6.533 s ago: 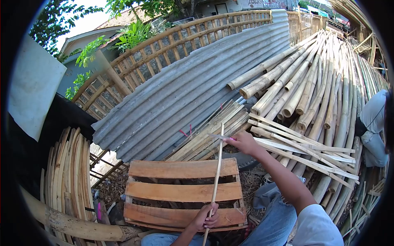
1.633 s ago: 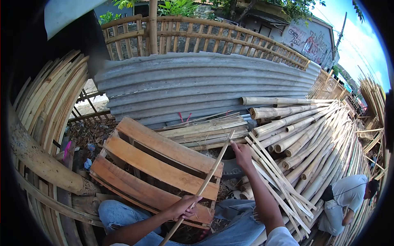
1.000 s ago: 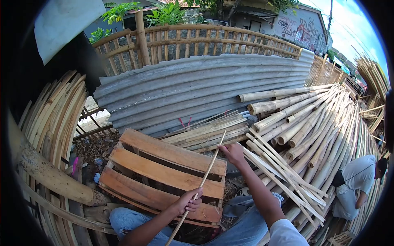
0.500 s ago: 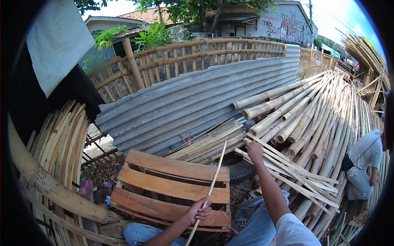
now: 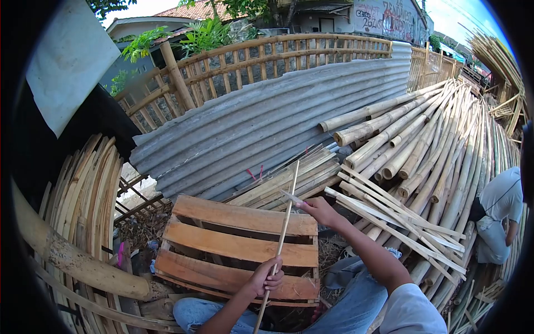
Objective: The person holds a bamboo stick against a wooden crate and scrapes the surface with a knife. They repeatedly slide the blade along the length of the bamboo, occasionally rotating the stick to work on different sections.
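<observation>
My left hand (image 5: 266,276) is closed round a thin bamboo strip (image 5: 285,222), which slants up and away over a slatted wooden crate (image 5: 239,247). In my right hand (image 5: 320,211) is a knife (image 5: 291,197), its pale blade pointing left and lying across the upper part of the strip. Whether the edge touches the strip is hard to tell. Beside my right forearm, several split bamboo strips (image 5: 400,225) lie on the bamboo poles. My knees in jeans show below the crate.
Long bamboo poles (image 5: 439,150) fill the right side. Curved split bamboo (image 5: 83,195) and a thick pole (image 5: 83,267) stand at the left. Corrugated sheeting (image 5: 267,122) leans by a bamboo fence (image 5: 245,61). Another person (image 5: 498,211) crouches at the far right.
My right hand has come back and left, bringing the knife from beyond the strip's tip onto its upper part. My left hand keeps its hold. The view has shifted slightly.
</observation>
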A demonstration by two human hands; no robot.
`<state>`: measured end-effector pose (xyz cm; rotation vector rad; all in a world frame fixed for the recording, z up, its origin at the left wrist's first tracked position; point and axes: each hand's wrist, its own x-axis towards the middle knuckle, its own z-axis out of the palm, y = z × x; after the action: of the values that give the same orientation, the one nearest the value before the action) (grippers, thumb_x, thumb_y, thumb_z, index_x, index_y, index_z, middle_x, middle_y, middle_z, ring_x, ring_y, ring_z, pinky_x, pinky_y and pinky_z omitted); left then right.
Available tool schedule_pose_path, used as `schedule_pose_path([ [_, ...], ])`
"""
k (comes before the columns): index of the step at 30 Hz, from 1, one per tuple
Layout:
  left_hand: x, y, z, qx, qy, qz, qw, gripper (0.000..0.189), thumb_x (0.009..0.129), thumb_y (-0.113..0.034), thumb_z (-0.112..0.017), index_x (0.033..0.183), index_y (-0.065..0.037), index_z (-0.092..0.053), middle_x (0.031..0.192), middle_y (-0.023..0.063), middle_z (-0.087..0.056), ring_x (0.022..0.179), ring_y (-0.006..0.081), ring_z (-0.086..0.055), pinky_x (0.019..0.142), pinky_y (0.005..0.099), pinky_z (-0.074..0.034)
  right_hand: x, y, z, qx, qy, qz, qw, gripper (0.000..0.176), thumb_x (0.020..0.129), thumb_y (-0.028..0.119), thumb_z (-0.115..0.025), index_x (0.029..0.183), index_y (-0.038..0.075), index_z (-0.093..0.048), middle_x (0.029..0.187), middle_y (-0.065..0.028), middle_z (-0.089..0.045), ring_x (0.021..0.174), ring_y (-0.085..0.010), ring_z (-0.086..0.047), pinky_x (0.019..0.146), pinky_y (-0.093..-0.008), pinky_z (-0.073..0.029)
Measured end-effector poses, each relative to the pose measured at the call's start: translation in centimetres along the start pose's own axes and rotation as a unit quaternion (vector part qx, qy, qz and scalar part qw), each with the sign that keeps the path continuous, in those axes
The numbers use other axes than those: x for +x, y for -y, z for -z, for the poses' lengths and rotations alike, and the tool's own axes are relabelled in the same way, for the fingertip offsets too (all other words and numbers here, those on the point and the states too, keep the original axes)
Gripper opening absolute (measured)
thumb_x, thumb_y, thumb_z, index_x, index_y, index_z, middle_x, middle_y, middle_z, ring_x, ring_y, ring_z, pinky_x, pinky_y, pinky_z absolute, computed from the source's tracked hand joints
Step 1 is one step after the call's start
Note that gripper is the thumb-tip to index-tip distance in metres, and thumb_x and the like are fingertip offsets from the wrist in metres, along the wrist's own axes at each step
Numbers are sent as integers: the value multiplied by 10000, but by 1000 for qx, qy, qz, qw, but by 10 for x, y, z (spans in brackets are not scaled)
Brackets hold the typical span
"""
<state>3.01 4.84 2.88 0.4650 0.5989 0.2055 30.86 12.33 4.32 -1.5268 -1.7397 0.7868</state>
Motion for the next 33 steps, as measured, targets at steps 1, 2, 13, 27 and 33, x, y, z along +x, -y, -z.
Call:
schedule_pose_path([
  [1, 1, -2, 2, -1, -1, -10, 1000, 407, 951, -459, -402, 704, -135, -397, 446, -50, -252, 312, 36, -191, 283, 184, -161, -6, 7, -6, -61, 2, 36, 997, 608, 911, 482, -480, 613, -47, -502, 476, -161, -411, 440, -252, -411, 479, -388, -338],
  [2, 1, -3, 5, -1, -2, -20, 1000, 416, 954, -463, -391, 701, -134, -401, 446, -47, -245, 309, 35, -187, 277, 182, -159, -11, 11, -10, -61, 7, 35, 998, 608, 911, 482, -480, 613, -47, -502, 476, -161, -411, 440, -252, -411, 479, -388, -338],
  [13, 1, 10, -9, 84, -45, -29, 995, 414, 947, -476, -399, 730, -124, -368, 462, -42, -257, 316, 42, -199, 289, 199, -176, 11, -7, 25, -73, -34, -58, 995, 630, 920, 501, -412, 683, -61, -570, 546, -228, -476, 531, -374, -494, 555, -443, -382],
  [27, 0, 31, -30, 21, 46, 46, 998, 369, 966, -412, -402, 740, -121, -385, 467, -33, -280, 314, 42, -243, 280, 198, -219, 19, -66, 48, 266, -146, -155, 940, 551, 921, 520, -442, 570, 99, -392, 445, 17, -306, 357, -153, -316, 379, -301, -252],
  [33, -2, 19, -12, 25, -16, 9, 1000, 380, 969, -408, -385, 735, -110, -395, 457, -26, -277, 315, 40, -215, 278, 194, -176, 11, -35, 55, 267, -104, -85, 954, 590, 924, 496, -455, 511, 90, -345, 430, 11, -282, 369, -125, -278, 393, -295, -237],
])
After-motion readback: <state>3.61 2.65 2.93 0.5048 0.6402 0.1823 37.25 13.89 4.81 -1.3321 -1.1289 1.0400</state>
